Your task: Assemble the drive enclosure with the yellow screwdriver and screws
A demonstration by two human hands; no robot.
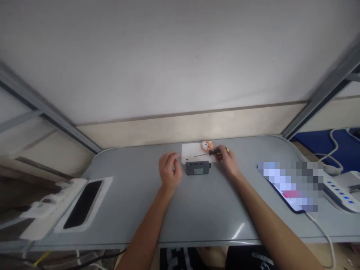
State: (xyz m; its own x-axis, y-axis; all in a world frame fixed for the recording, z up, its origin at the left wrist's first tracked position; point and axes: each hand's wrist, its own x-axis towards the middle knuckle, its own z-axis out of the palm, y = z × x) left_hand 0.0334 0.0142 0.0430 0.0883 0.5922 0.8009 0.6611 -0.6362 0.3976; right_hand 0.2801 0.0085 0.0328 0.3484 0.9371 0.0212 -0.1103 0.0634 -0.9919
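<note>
My right hand (228,161) is closed around the black-and-yellow handle of a screwdriver (215,152). Its thin shaft points left, over a white sheet of paper (191,149). Just in front of the paper stands a small dark grey box (197,171) with vent slots along its top and a pale label. To the left of the box is my left hand (170,170), its fingers bent but apart, with nothing visible in them. A tiny dark piece (187,159) lies on the paper, too small to name. Behind the screwdriver sits an orange-and-white animal-face item (207,145).
On the grey table (135,195), a dark phone (83,204) lies on a white sheet at left, beside a white power strip (56,206) with plugs. At right are a lit, blurred phone (292,193) on a cable and another power strip (341,193). Metal posts frame both sides.
</note>
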